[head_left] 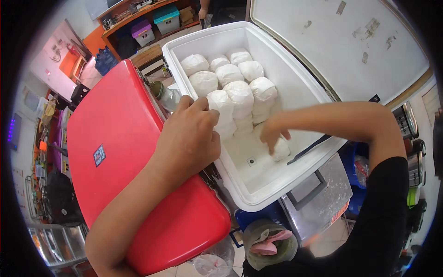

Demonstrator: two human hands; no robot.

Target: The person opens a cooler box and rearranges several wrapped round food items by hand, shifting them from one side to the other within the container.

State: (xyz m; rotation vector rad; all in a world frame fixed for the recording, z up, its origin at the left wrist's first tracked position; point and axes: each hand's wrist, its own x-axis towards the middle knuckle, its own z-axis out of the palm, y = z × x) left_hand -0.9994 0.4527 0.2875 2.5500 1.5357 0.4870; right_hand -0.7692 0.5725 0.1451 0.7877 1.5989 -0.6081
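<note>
The right hand (273,132) closes its fingers on a round white bag (280,149), no clear long axis, low in the cooler (295,87); the left hand (189,138) rests, loosely curled and empty, on the cooler's rim.

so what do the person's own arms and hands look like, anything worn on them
Both hands are bare: no gloves, rings or watch show on the left hand or the right hand. The left forearm is uncovered as far as it shows. The right arm wears a short black sleeve from about the elbow upward.
</note>
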